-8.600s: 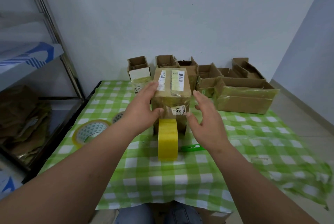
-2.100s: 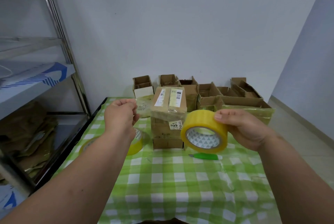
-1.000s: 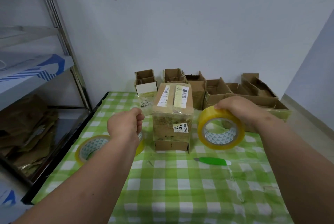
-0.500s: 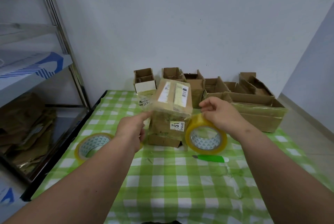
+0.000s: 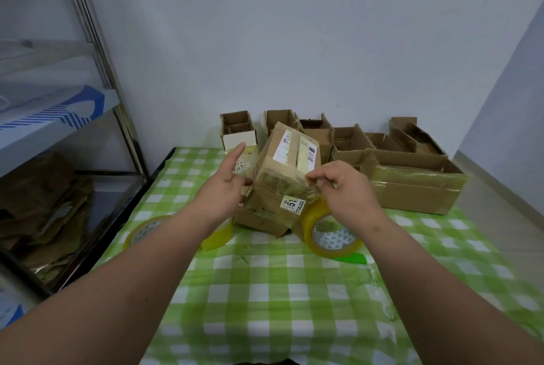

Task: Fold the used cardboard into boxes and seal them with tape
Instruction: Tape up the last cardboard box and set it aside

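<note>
Box tilted leftward between hands; left hand spread flat against its side, right hand pinching tape at its near-right edge.

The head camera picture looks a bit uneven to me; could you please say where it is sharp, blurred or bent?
Head view: the labelled box is fairly sharp, its "51" sticker readable; the tablecloth smears toward the near edge; the shelf post leans and bows, as a wide lens does; light is soft, shadows faint; the tape roll shows mild sheen.
</note>
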The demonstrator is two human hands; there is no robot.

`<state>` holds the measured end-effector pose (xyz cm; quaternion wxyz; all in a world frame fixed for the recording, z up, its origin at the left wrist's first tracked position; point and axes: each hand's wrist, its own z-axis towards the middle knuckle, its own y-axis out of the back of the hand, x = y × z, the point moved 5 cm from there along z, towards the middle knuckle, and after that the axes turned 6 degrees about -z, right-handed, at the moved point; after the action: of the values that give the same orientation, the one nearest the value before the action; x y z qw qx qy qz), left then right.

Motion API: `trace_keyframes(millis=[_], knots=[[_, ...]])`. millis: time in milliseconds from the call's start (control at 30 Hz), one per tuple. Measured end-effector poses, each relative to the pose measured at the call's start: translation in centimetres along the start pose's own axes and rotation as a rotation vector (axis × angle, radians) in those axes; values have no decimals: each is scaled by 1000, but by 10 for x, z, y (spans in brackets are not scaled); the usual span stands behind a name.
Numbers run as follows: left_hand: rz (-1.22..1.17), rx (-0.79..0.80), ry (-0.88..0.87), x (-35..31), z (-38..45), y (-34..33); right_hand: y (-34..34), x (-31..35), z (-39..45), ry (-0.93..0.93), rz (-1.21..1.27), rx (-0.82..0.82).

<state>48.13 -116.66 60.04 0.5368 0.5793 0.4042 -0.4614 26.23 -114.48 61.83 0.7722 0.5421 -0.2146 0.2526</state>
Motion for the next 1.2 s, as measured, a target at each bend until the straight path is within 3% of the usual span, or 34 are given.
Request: trace_keyframes(millis=[167,333,433,633,933,1200], knots=[[10,139,-57,-5,-10,-2,-1,10,2,10,17,-46],[-35,91,1,10,-9,2,-4,26,7,126,-215,97],[91,54,-65,13,-1,13,-5,31,7,206,-308,143],[368,31,-278,-6,11,17,7,16,4,61,-83,233],[399,92,-228,-1,10,22,8,12,8,133,-170,170],[478,140,-251,-2,9,23,8,18,7,125,-190,274]])
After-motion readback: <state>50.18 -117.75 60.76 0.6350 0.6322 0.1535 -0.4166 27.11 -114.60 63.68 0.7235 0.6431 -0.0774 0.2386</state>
